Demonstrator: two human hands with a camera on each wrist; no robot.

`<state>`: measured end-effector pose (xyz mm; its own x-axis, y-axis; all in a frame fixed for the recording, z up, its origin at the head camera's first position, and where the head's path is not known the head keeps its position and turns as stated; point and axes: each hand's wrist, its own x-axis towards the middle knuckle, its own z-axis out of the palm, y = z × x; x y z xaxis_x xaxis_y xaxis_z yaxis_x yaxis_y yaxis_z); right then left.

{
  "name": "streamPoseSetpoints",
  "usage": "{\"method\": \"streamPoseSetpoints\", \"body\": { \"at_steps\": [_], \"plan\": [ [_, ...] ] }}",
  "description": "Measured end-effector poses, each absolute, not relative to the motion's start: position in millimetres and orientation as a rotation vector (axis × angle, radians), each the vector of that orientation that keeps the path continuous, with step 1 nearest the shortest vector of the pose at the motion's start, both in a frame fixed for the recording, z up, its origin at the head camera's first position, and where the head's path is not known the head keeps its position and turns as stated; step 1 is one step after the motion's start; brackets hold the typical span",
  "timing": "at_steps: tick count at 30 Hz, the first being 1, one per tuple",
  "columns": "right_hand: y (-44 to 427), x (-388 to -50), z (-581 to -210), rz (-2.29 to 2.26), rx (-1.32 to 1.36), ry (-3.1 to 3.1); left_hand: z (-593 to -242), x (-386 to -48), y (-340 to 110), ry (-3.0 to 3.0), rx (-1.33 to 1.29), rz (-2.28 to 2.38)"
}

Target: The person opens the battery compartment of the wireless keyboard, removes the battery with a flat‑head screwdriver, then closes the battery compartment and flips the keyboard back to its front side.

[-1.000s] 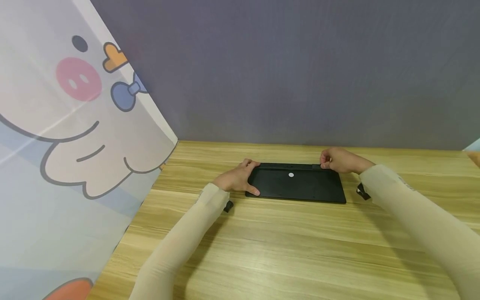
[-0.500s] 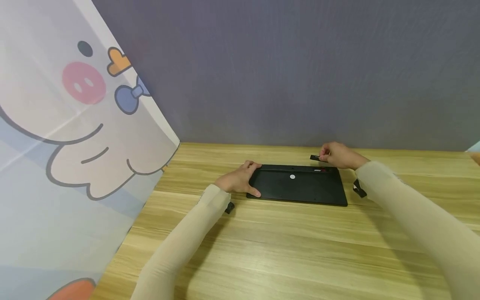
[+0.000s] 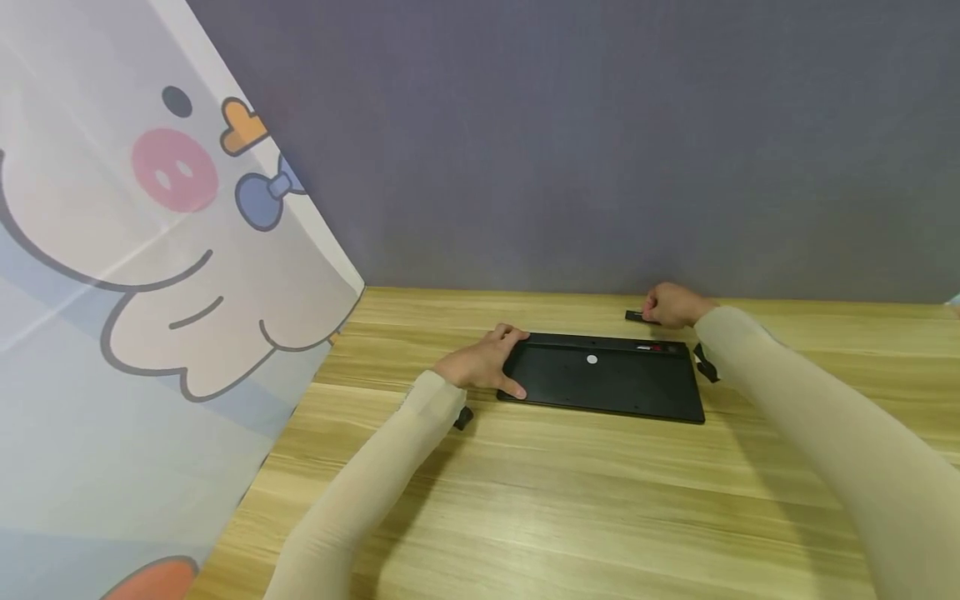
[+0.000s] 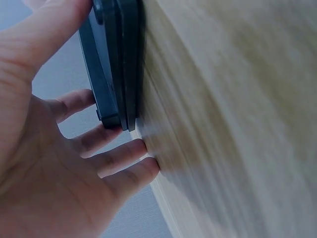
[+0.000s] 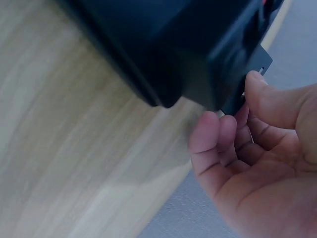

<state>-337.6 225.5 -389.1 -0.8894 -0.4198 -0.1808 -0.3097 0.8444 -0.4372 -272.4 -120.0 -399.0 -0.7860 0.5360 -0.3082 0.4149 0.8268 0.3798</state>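
A black keyboard (image 3: pixel 607 385) lies with its underside up on the wooden table, a round white sticker on it. Near its far right corner the battery compartment (image 3: pixel 651 347) is uncovered, showing a bit of red and white inside. My left hand (image 3: pixel 482 362) grips the keyboard's left end, thumb on the near edge and fingers at the far edge. Beyond the far right corner, my right hand (image 3: pixel 673 305) pinches a small flat black battery cover (image 3: pixel 634 316) low over the table. In the right wrist view the thumb partly hides the battery cover (image 5: pixel 263 60).
The wooden table (image 3: pixel 540 500) meets a grey upright panel (image 3: pixel 570 167) just behind the right hand. On the left stands a wall (image 3: pixel 247 433) with a cartoon print. Dark straps show at both wrists.
The battery cover has come off the keyboard and moved back behind it with my right hand, exposing the compartment. My left hand keeps its hold on the left end.
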Motion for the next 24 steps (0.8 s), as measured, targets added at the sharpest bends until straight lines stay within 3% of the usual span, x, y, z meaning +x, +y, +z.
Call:
{"method": "streamPoseSetpoints", "body": {
  "at_steps": [24],
  "plan": [
    [227, -348, -389, -0.490, -0.471, 2.737, -400, -272, -122, 2.608, 0.711, 0.441]
  ]
}}
